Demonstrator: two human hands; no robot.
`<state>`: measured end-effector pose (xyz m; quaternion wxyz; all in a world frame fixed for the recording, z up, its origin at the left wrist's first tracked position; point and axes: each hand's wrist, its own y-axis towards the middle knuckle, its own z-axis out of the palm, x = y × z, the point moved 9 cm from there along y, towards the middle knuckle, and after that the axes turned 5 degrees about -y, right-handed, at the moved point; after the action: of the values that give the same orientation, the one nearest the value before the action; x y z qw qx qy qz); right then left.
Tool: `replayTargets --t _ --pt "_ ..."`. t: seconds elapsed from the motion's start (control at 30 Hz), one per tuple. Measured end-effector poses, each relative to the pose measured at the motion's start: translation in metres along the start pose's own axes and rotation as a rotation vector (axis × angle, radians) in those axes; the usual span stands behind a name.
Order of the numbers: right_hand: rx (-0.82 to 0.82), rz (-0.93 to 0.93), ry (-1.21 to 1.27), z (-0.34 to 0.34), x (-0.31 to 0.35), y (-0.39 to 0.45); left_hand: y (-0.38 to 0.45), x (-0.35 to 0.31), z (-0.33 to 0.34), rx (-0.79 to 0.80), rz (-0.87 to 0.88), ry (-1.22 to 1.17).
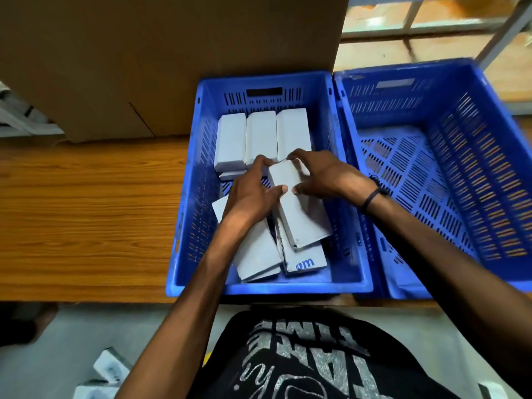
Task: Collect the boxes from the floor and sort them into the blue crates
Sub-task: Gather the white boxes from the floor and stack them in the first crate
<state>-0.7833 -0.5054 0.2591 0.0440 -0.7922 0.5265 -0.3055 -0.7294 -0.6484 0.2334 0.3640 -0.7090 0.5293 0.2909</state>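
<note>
Two blue crates stand side by side on a wooden table. The left crate [187,197] holds several white boxes: three stand in a neat row [262,136] at its far end, others lie loose near the front [256,254]. Both my hands are inside this crate on one white box [302,217] that lies tilted on top of the loose ones. My left hand [250,194] grips its left edge, with the thumb on top. My right hand [325,174] grips its far right corner. The right crate [460,156] shows only its bare slatted bottom.
A large brown cardboard carton [144,59] stands on the table [86,211] behind and left of the crates. More white boxes [109,370] lie on the grey floor at the lower left. Metal shelving [431,21] is at the top right.
</note>
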Motion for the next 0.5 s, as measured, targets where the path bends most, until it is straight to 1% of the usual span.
replayTargets --t 0.1,0.17,0.3,0.37,0.43,0.5 --pt "-0.032 -0.022 0.056 -0.016 0.008 0.007 0.005 -0.006 -0.018 -0.039 0.019 -0.166" --pt "-0.034 -0.041 0.080 -0.025 0.016 0.010 0.009 -0.010 -0.035 -0.101 0.021 -0.220" --pt "-0.025 -0.072 0.056 -0.032 0.032 0.019 0.022 -0.020 -0.058 -0.201 0.042 -0.185" --pt "-0.057 -0.098 0.025 -0.033 0.042 0.024 0.028 -0.027 -0.065 -0.224 0.062 -0.196" --pt "-0.125 -0.126 0.079 -0.040 0.046 0.030 0.033 -0.034 -0.069 -0.218 0.089 -0.223" --pt "-0.153 -0.139 0.192 -0.046 0.047 0.036 0.038 -0.040 -0.073 -0.206 0.114 -0.257"
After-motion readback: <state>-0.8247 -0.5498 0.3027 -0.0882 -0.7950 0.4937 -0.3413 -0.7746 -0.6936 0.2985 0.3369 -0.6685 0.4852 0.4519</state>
